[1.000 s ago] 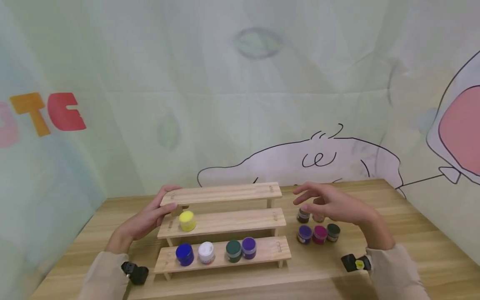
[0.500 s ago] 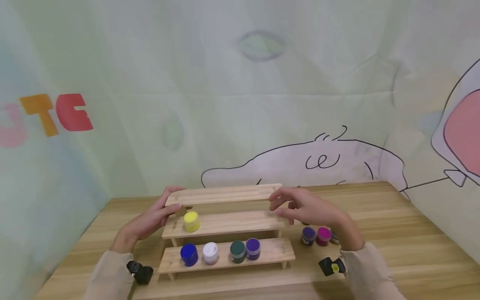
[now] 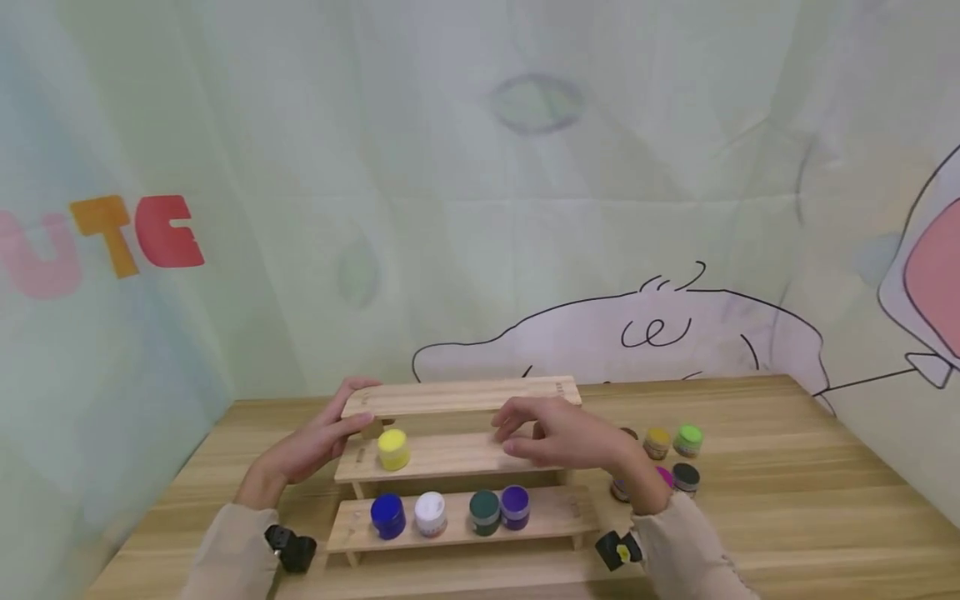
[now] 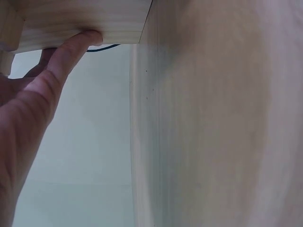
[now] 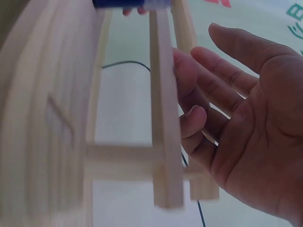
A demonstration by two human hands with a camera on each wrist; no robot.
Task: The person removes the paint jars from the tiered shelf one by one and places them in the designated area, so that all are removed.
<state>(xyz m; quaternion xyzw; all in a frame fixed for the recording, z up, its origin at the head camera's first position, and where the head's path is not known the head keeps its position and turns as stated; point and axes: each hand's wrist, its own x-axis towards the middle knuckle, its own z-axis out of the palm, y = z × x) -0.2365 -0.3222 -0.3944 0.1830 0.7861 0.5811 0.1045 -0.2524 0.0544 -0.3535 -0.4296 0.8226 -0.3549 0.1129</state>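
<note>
A three-tier wooden step rack (image 3: 465, 397) stands on the table. My left hand (image 3: 321, 433) grips its top tier at the left end, thumb in front and fingers behind; in the left wrist view a finger (image 4: 75, 45) lies along the wood. My right hand (image 3: 558, 433) hovers before the middle tier's right half, fingers loosely bent and thumb apart, holding nothing in the right wrist view. A yellow paint jar (image 3: 393, 450) sits on the middle tier's left. Along the bottom tier stand a blue jar (image 3: 387, 517), a white jar (image 3: 431, 513), a dark green jar (image 3: 484, 512) and a purple jar (image 3: 515, 508).
Right of the rack, several more paint jars stand on the table, among them an ochre jar (image 3: 657, 444), a light green jar (image 3: 688, 441) and a dark jar (image 3: 686, 478). The right forearm partly covers this group. A printed cloth (image 3: 465, 208) hangs behind the table.
My right hand has moved left, from over the loose jars to in front of the rack's middle tier. My left hand keeps its grip; the head view has shifted slightly.
</note>
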